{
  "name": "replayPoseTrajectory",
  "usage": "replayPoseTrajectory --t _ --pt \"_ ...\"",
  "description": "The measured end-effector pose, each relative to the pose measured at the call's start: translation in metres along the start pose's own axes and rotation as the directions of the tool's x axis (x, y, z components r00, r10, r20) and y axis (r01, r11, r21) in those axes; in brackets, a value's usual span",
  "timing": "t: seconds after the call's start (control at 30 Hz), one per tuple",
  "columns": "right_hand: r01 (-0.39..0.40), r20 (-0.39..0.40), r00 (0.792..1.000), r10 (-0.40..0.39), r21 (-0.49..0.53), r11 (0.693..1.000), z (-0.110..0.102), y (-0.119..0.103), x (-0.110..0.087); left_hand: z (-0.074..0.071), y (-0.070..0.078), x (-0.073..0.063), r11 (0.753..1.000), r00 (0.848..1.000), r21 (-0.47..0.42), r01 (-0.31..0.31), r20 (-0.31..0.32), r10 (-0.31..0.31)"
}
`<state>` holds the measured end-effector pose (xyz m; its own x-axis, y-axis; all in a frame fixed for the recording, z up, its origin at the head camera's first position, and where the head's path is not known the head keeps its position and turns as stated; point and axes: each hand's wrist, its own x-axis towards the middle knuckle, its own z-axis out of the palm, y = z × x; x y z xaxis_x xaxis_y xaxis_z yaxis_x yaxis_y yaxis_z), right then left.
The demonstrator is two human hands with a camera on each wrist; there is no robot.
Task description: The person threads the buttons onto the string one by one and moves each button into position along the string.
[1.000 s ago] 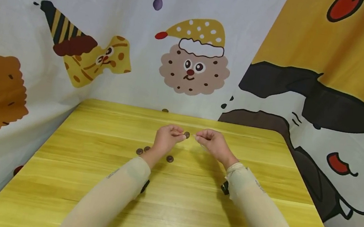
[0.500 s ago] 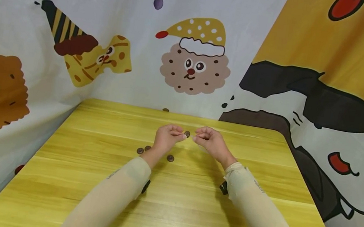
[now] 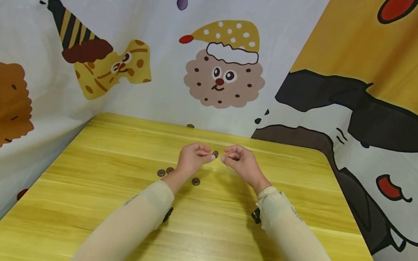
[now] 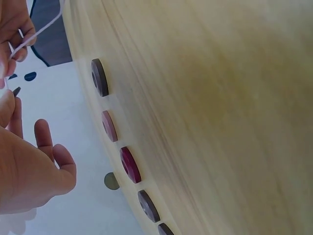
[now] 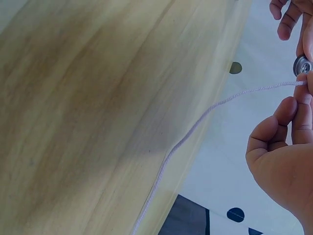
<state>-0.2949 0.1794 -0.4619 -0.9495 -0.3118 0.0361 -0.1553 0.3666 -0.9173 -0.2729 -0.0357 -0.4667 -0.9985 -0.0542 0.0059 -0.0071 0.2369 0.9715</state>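
Note:
Between thumb and forefinger, my left hand point(image 3: 191, 158) pinches a dark four-hole button point(image 5: 303, 65), held up above the table. Facing it from the right, my right hand point(image 3: 243, 163) pinches a thin pale purple cord point(image 5: 195, 125) near its end, fingertips right by the button. The cord trails from these fingers down over the table in the right wrist view. Below the left hand, a row of buttons lies on the wood in the left wrist view: a dark one point(image 4: 100, 77), a pink one point(image 4: 109, 126), a maroon one point(image 4: 130, 165) and more dark ones point(image 4: 148, 205).
The wood-grain table point(image 3: 201, 245) ends at a far edge just beyond the hands. A white and yellow cartoon-print cloth point(image 3: 138, 93) hangs behind and along both sides. A black wrist device point(image 3: 256, 215) shows at the right sleeve.
The right hand's fingertips have come slightly nearer the button, and its other fingers have lifted a little. The left hand stays almost still with the button. The buttons on the table have not moved.

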Motion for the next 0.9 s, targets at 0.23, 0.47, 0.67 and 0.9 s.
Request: replayPoseTrajectory --t 0.23,0.47,0.67,0.9 --pt "-0.007 0.011 1.0 0.007 -0.006 1.0 0.0018 0.0023 0.0005 0.0017 -0.0014 0.0008 1.0 1.0 0.006 -0.003 -0.003 0.003" --pt "-0.021 0.025 0.999 0.021 -0.001 1.0 0.0026 0.0019 0.0004 0.0027 -0.0002 -0.001 1.0 1.0 0.023 -0.016 -0.006 0.016" --pt "-0.024 0.034 0.999 0.023 0.007 1.0 0.0029 0.0028 0.0011 0.0027 0.0022 -0.0037 0.997 0.998 0.05 -0.056 0.011 0.056" --pt "-0.033 0.045 0.998 0.033 0.002 0.999 0.0032 0.0027 0.0016 0.0038 0.0034 -0.0049 0.982 0.992 0.145 -0.124 0.017 0.123"
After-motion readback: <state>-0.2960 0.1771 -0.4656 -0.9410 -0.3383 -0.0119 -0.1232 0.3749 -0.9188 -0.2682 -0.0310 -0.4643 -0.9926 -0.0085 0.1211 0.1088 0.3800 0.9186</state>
